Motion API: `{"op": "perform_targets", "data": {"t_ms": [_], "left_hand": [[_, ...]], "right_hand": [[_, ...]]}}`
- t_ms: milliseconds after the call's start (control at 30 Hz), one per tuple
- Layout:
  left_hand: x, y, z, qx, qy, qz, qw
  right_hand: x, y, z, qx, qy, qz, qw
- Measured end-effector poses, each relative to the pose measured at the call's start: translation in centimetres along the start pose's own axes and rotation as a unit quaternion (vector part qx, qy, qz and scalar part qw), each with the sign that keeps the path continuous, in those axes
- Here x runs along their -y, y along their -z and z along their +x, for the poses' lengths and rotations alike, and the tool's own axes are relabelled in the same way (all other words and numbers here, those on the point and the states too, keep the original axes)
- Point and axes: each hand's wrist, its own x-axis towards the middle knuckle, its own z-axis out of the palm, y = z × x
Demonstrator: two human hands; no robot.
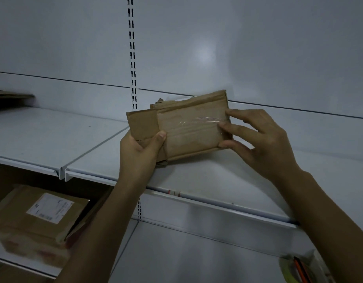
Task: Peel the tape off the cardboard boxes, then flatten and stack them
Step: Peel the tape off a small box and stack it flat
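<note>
A flattened cardboard box (182, 127) was held up over the shelf (227, 174), above its front edge. The left hand (139, 152) gripped the box's lower left corner, thumb pressed on its face. The right hand (260, 144) had its fingers (233, 127) spread at the box's right edge, their tips on the clear tape (201, 121) there. A labelled box (39, 215) lay on the lower shelf (197, 260), toward its left end.

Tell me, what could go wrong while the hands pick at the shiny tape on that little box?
The clear tape lies flat and thin, so it may tear into strips instead of lifting whole under the right hand. The left hand grips only one end of the small cardboard box, held above the shelf, so a hard tug could twist it loose. The brown paper surface might also rip off with the tape.
</note>
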Motion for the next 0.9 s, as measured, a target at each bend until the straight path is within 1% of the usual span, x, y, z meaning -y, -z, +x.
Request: {"op": "perform_targets", "data": {"t_ms": [67,133,200,267,333,433,500,633,667,700,733,800,867,900], "left_hand": [[0.0,0.0,0.0,0.001,-0.009,0.007,1.0],[0.0,-0.1,-0.1,0.005,-0.013,0.016,1.0],[0.0,-0.1,-0.1,0.003,-0.015,0.018,1.0],[-0.1,-0.1,-0.2,0.002,-0.018,0.022,1.0],[-0.1,-0.1,-0.2,0.005,-0.016,0.026,1.0],[0.0,0.0,-0.2,0.007,-0.016,0.038,0.999],[-0.1,-0.1,-0.3,0.009,-0.025,0.044,0.999],[-0.5,-0.4,-0.8,0.019,-0.035,0.034,0.999],[-0.6,-0.4,-0.8,0.021,-0.037,0.035,0.999],[-0.6,-0.4,-0.7,0.023,-0.039,0.036,0.998],[-0.6,-0.4,-0.7,0.024,-0.04,0.035,0.998],[-0.6,-0.4,-0.7,0.027,-0.042,0.035,0.998],[-0.7,-0.4,-0.7,0.031,-0.041,0.039,0.998],[-0.7,-0.4,-0.8,0.031,-0.04,0.039,0.998]], "right_hand": [[0.0,-0.1,0.0,-0.023,0.0,0.012,1.0],[-0.1,0.0,-0.1,-0.038,0.018,0.002,0.999],[-0.2,0.1,0.0,-0.043,0.059,-0.043,0.996],[-0.2,0.3,0.1,-0.044,0.111,-0.101,0.988],[0.0,0.2,0.1,-0.042,0.154,-0.134,0.978],[0.5,-0.4,0.2,-0.031,0.171,-0.162,0.971],[0.7,-1.0,0.1,-0.03,0.135,-0.173,0.975],[1.6,-1.9,0.0,-0.028,-0.023,-0.123,0.992],[1.7,-2.0,0.0,-0.032,-0.04,-0.111,0.992],[1.8,-2.0,0.0,-0.044,-0.038,-0.115,0.992],[1.8,-2.0,0.0,-0.062,-0.019,-0.13,0.989],[1.5,-1.6,0.1,-0.096,0.061,-0.146,0.983],[1.5,-1.4,0.1,-0.106,0.139,-0.149,0.973],[1.5,-1.4,0.2,-0.104,0.162,-0.149,0.97]]}}
